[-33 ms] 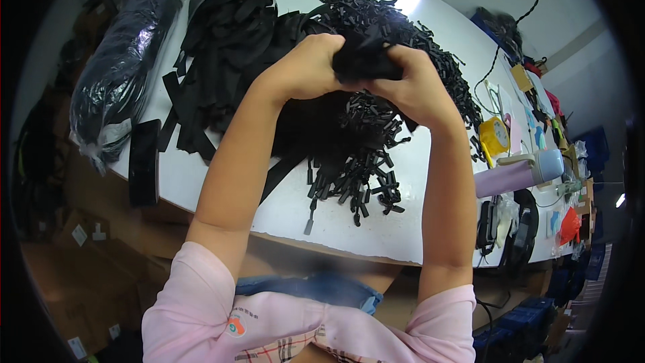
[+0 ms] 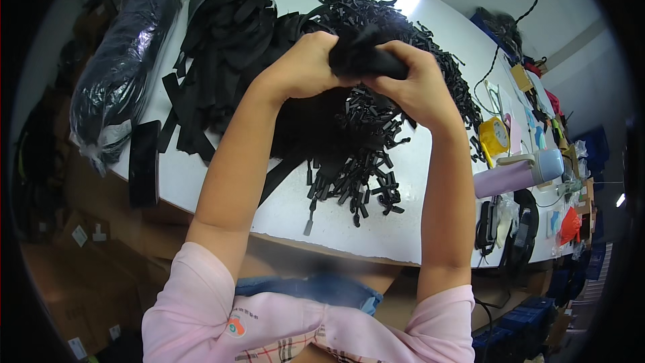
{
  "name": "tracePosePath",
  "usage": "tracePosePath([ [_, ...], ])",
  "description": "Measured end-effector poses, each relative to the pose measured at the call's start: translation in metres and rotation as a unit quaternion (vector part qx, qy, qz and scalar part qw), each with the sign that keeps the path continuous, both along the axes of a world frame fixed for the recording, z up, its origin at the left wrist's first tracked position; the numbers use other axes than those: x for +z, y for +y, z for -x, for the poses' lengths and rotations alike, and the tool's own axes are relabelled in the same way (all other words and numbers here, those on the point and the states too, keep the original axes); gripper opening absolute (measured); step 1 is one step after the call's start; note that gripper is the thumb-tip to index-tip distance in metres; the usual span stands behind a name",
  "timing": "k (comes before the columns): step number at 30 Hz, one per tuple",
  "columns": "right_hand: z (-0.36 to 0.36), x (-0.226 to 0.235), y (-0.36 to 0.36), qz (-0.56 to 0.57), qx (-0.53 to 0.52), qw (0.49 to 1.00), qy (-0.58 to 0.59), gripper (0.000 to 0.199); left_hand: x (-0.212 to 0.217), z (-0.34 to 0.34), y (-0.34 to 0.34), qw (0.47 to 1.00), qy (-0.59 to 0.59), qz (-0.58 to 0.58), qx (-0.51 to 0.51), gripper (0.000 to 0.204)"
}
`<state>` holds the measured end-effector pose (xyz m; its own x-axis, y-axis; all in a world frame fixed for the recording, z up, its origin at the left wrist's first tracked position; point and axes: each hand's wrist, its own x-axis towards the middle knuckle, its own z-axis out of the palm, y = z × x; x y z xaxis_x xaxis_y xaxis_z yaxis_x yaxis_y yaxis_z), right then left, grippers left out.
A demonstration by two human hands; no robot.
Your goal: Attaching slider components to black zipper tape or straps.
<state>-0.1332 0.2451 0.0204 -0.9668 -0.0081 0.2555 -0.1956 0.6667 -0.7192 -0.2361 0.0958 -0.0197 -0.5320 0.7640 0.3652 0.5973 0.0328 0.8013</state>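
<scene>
The left hand point(image 2: 302, 67) and right hand point(image 2: 420, 87) close their fingers point(image 2: 408, 52) around bunched, soft-looking black fabric point(image 2: 366, 60), above stubby black plastic pieces point(image 2: 359, 181) heaped on the smooth white bench point(image 2: 403, 238).

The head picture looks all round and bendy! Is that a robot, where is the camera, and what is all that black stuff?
No robot here, just a person with two bare hands. The camera is worn on the person's head and looks down, so you see their own arms reaching forward. Its very wide lens bends straight edges near the rim.

The left hand and right hand hold a dark, soft-looking bundle between them; its exact kind is hard to tell.

On the white table are black strips and a heap of small black pieces. Toward the right are a yellow tape roll and a purple bottle.
</scene>
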Motion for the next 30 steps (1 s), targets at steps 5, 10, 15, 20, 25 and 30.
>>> tracePosePath([
  [5,-0.017,0.002,0.002,0.171,-0.043,0.984,0.028,0.029,0.009,-0.001,-0.006,0.99,-0.081,-0.119,-0.012,0.022],
  [10,-0.025,0.004,0.002,0.313,-0.031,0.949,0.001,0.03,0.012,-0.005,-0.006,0.98,-0.143,-0.128,0.045,0.02],
  [15,-0.035,0.011,0.014,0.406,-0.045,0.912,0.023,0.02,0.008,0.0,-0.003,0.988,-0.121,-0.098,0.013,0.022],
  [20,-0.05,0.018,0.042,0.473,-0.06,0.87,0.129,0.024,0.008,0.006,-0.015,0.974,-0.15,-0.14,0.094,0.016],
  [25,-0.06,0.03,0.048,0.316,-0.17,0.924,0.135,0.021,0.011,0.018,-0.019,0.906,-0.169,-0.352,0.162,0.016],
  [30,-0.027,0.017,0.007,-0.06,-0.173,0.982,0.053,0.02,0.023,-0.002,0.002,0.885,0.152,-0.39,0.205,0.013],
])
